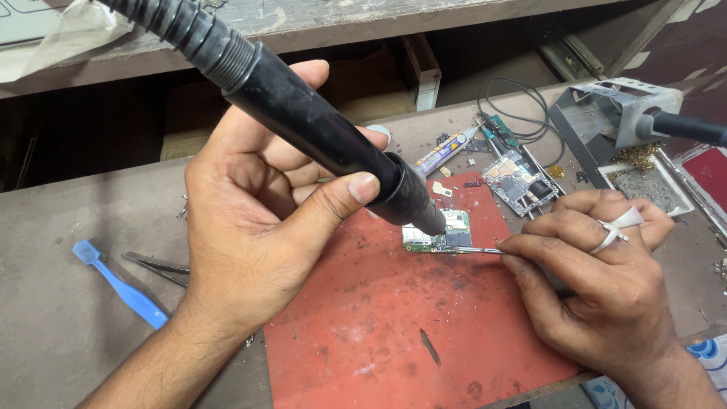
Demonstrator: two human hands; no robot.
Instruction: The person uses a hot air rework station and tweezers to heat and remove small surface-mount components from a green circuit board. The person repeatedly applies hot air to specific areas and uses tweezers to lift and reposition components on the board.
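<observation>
Left hand (257,220): wrapped around the black hot-air wand (318,129), nozzle just above the small circuit board (443,233).
Right hand (606,265): pinching thin tweezers (473,250), tips touching the board's edge.
Board: lies on the red mat (394,326), on the tabletop (60,318).
Doing it well: probably hold the nozzle steady and close, tweezers light, board flat.

Soft, even daylight falls from above onto the worn red rubber work mat (394,333), which shows sharp and free of glare. Behind the mat the recess under the wooden shelf (341,19) lies in deep shadow. Right of the mat, the edge looks slightly stretched.
</observation>
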